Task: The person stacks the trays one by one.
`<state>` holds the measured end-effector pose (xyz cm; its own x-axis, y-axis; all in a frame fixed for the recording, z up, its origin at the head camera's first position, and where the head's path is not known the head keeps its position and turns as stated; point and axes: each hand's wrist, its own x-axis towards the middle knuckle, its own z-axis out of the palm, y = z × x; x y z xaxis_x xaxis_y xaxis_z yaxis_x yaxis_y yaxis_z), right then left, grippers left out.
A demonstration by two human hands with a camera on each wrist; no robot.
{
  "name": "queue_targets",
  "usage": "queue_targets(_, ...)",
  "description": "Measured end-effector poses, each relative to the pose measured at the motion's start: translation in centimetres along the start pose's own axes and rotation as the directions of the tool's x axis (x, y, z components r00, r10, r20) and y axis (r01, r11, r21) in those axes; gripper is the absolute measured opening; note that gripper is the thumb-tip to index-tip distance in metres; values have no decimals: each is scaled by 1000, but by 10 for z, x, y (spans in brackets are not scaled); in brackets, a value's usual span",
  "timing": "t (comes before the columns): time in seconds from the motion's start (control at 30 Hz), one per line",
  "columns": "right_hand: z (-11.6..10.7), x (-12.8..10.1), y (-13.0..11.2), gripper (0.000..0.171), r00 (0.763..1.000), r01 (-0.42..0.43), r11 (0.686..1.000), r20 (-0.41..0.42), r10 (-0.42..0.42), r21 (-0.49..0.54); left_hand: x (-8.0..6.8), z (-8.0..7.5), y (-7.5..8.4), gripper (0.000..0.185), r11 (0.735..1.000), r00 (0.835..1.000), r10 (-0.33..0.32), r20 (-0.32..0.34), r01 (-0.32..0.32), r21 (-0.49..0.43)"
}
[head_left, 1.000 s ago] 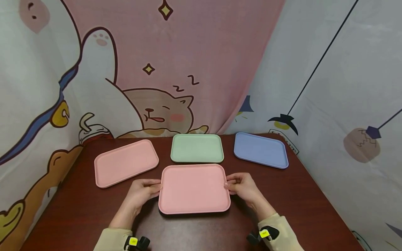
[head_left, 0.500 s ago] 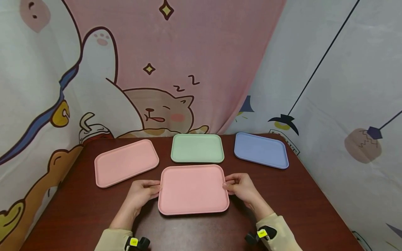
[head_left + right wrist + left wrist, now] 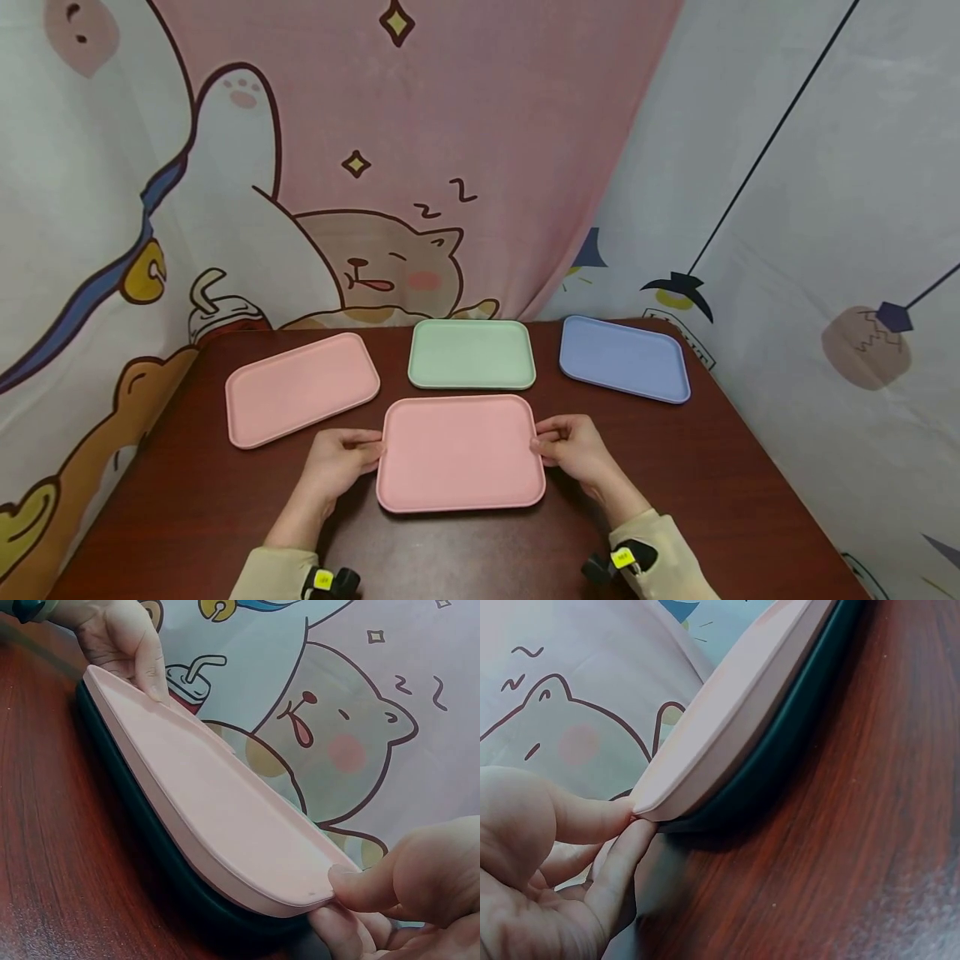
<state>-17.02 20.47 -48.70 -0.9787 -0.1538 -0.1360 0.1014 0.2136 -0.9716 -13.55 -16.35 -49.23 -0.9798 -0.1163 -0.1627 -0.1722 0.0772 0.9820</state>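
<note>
- Fingers of the left hand (image 3: 337, 461) pinched the left edge of the flat pink rectangular plastic tray (image 3: 461, 452), thumb on top, fingertips (image 3: 634, 836) under the rim.
- Right hand (image 3: 576, 450) gripped the opposite edge the same way, thumb over the lip.
- That pink tray sat at the near middle of the dark red wooden table (image 3: 720, 492), on a dark green tray (image 3: 187, 889) beneath it.
- Behind lay a second pink tray (image 3: 300, 387), a pale green tray (image 3: 471, 354) and a blue tray (image 3: 624, 358).

Your dark wooden desk (image 3: 187, 500) carries a pink tray (image 3: 300, 387), a green tray (image 3: 471, 354) and a blue tray (image 3: 622, 358) along its far side
</note>
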Motion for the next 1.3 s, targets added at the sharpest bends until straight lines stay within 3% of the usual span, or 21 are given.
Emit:
queue_targets(0.9,3,2,5,19,997,-9,995,-80,1,-96,1,5,5,19,985,999,33,-18,-29,171)
queue_targets(1.3,6,-1,-1,18,996,-21,995,-87,12,-95,-1,6,3,19,980,999,33,-32,-26,197)
